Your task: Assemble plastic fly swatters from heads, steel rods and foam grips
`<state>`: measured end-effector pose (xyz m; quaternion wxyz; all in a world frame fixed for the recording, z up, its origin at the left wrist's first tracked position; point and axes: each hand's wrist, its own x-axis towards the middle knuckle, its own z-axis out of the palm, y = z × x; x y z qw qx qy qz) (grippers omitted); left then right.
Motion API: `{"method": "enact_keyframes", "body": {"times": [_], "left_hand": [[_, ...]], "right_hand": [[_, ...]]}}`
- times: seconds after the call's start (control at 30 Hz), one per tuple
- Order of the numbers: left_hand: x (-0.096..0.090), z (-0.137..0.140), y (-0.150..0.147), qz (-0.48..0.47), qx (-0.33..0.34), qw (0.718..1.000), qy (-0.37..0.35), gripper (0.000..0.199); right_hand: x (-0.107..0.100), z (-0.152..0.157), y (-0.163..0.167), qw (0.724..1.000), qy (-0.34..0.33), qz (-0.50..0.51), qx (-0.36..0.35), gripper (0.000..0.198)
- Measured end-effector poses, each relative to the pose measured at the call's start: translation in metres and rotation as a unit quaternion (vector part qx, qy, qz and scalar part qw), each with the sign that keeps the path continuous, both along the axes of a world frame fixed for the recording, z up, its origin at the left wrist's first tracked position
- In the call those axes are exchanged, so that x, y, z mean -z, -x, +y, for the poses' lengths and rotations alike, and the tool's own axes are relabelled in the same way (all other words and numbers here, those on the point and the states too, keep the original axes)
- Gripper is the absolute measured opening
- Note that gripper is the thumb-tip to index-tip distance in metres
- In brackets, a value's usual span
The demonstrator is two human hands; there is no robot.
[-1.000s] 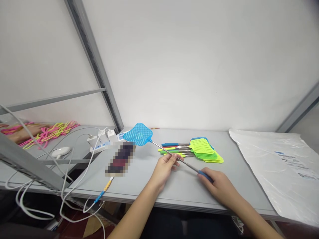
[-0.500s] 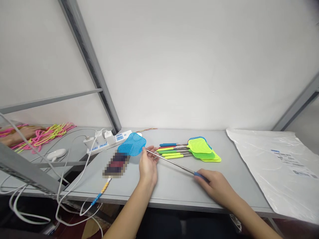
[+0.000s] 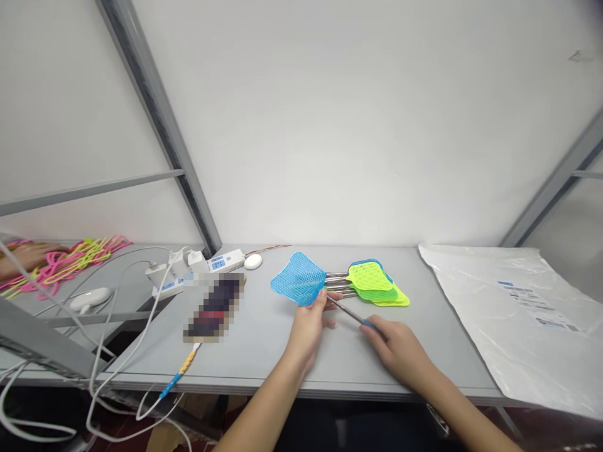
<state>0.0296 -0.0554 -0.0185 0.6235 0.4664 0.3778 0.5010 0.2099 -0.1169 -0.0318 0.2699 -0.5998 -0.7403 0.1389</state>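
Observation:
Between my two hands is a blue fly swatter (image 3: 299,280) with a telescopic metal rod and a blue handle. My left hand (image 3: 311,323) pinches it where the mesh head meets the rod. Its dark blue grip is wrapped by the fingers of my right hand (image 3: 393,345), lower and to the right. Just behind lies a pile of fly swatters (image 3: 372,279) with yellow-green, green and blue heads pointing right. The held blue head and my left hand hide the pile's handles.
A phone (image 3: 215,307), pixelated, lies on the left with a cable plugged in. Behind it stand a white power strip (image 3: 226,260) with chargers and a white round object (image 3: 253,262). A white plastic bag (image 3: 509,314) covers the right side. At far left another person's hand (image 3: 32,258) touches pink and yellow cords (image 3: 70,267).
My left hand has brought the blue mesh head rightward, closer to my right hand. The rod between them is now much shorter. The view has shifted slightly.

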Motion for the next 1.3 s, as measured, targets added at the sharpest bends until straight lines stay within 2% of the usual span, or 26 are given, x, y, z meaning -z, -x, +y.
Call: {"method": "enact_keyframes", "body": {"times": [0.13,0.2,0.33,0.5,0.63,0.77,0.93,1.1,1.2,1.3], "left_hand": [[-0.006,0.003,0.018,0.001,0.073,0.997,0.007,0.042],[-0.007,0.001,0.021,0.031,0.084,0.996,0.012,0.043],[-0.006,-0.006,0.009,0.115,0.095,0.988,-0.024,0.045],[-0.003,-0.012,0.001,0.165,0.146,0.972,-0.081,0.043],[-0.001,-0.015,0.001,0.145,0.120,0.978,-0.092,0.041],[-0.002,-0.017,-0.005,0.092,0.058,0.993,-0.053,0.043],[-0.004,-0.019,-0.013,0.048,0.091,0.994,-0.032,0.035],[0.000,-0.023,-0.014,0.027,0.004,0.999,-0.040,0.034],[-0.005,-0.028,-0.010,0.009,-0.025,0.999,-0.043,0.033],[-0.018,-0.035,-0.007,-0.012,-0.043,0.998,-0.046,0.032]], "right_hand": [[0.000,0.000,-0.001,1.000,-0.002,-0.008,-0.004,0.034],[0.001,0.000,0.001,1.000,-0.006,-0.019,-0.005,0.033],[0.002,0.002,0.004,0.999,-0.023,-0.029,0.010,0.033],[0.000,0.002,0.004,1.000,-0.028,0.001,0.002,0.033],[0.000,0.002,0.006,1.000,-0.021,-0.020,0.009,0.033],[-0.001,0.001,0.009,0.998,-0.016,-0.055,0.000,0.031],[-0.001,0.002,0.011,0.999,-0.012,-0.043,-0.010,0.032],[0.000,0.006,0.020,1.000,0.003,-0.006,-0.011,0.033],[-0.005,0.004,0.029,1.000,0.008,-0.010,-0.008,0.033],[-0.016,-0.001,0.035,1.000,-0.004,-0.020,-0.012,0.032]]}}
